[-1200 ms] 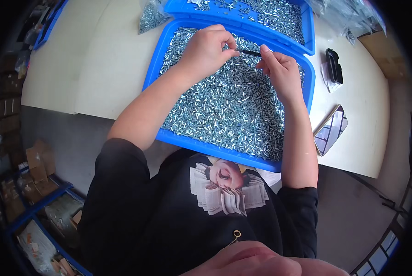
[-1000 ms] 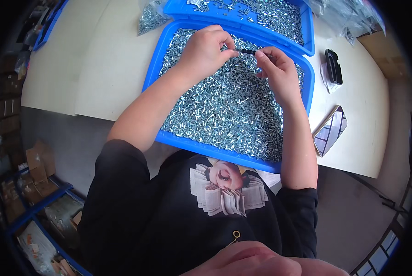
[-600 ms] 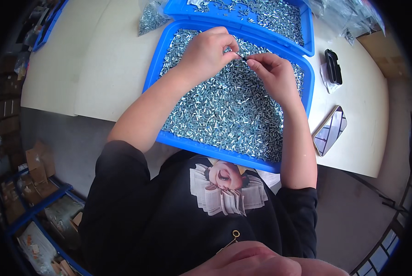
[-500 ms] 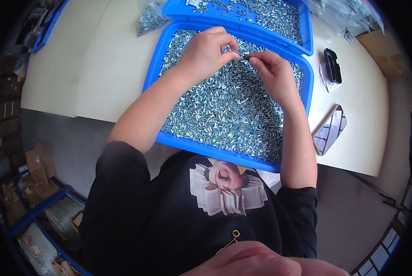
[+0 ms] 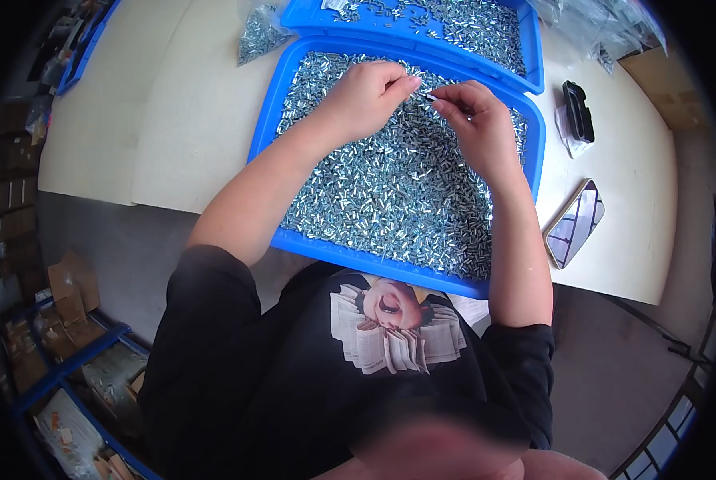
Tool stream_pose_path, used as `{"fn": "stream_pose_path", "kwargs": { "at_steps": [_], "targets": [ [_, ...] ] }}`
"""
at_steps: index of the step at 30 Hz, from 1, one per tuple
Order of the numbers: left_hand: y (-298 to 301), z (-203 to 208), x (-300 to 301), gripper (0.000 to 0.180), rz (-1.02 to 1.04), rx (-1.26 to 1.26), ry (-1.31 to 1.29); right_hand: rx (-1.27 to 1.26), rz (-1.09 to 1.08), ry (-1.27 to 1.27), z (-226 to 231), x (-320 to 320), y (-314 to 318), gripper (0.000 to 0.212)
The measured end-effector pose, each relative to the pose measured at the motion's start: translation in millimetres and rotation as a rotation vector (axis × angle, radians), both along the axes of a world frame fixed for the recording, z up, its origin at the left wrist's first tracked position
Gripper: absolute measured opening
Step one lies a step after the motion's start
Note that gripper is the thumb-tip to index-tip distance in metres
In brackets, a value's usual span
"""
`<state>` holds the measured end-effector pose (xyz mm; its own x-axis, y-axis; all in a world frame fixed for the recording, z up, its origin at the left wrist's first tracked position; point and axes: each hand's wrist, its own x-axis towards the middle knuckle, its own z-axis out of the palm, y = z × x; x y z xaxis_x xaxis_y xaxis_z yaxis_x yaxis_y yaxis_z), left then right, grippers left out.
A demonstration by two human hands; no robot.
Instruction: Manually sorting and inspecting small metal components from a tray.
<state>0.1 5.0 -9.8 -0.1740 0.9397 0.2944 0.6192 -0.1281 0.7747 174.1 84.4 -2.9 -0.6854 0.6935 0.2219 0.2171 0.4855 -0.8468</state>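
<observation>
A blue plastic tray [image 5: 263, 136] in front of me holds a deep layer of small shiny metal pins [image 5: 390, 192]. Over its far half, my left hand [image 5: 367, 98] is closed, thumb and index finger pinched together; whatever is between them is too small to make out. Just to the right, my right hand [image 5: 479, 120] pinches a small, thin piece [image 5: 432, 98], dark with a bright end, pointing toward the left fingertips. A narrow gap separates the two hands. Its exact kind cannot be told.
Behind the tray stands a second blue tray [image 5: 414, 30] with more metal pieces. A clear bag of pieces [image 5: 260, 36] lies at its left. On the right are a black case [image 5: 578, 112], a phone [image 5: 574, 224], plastic bags [image 5: 606, 24] and a cardboard box [image 5: 666, 88].
My left hand has dropped slightly and its fingers have drawn away from the thin piece between the hands. My right hand stays nearly in place, still pinching it.
</observation>
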Motion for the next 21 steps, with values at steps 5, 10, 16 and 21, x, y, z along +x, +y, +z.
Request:
{"fn": "stream_pose_path", "kwargs": {
  "at_steps": [5, 10, 16, 21],
  "targets": [
    [-1.8, 5.8, 4.2, 0.012, -0.012, -0.106, -0.201, -0.014, -0.058, -0.056, -0.5, 1.2, 1.7, 0.017],
    [-2.5, 8.9, 3.3, 0.010, -0.028, -0.066, -0.189, -0.124, -0.017, -0.037, 2.1, 0.3, 0.4, 0.020],
    [-5.2, 17.7, 5.4, 0.010, -0.032, -0.108, -0.239, 0.024, -0.001, -0.026, 3.9, 1.3, 1.1, 0.019],
    [-4.1, 11.0, 2.6, 0.009, -0.057, -0.014, -0.125, 0.033, 0.008, -0.073, 2.4, 1.1, 0.3, 0.017]
  ]
}}
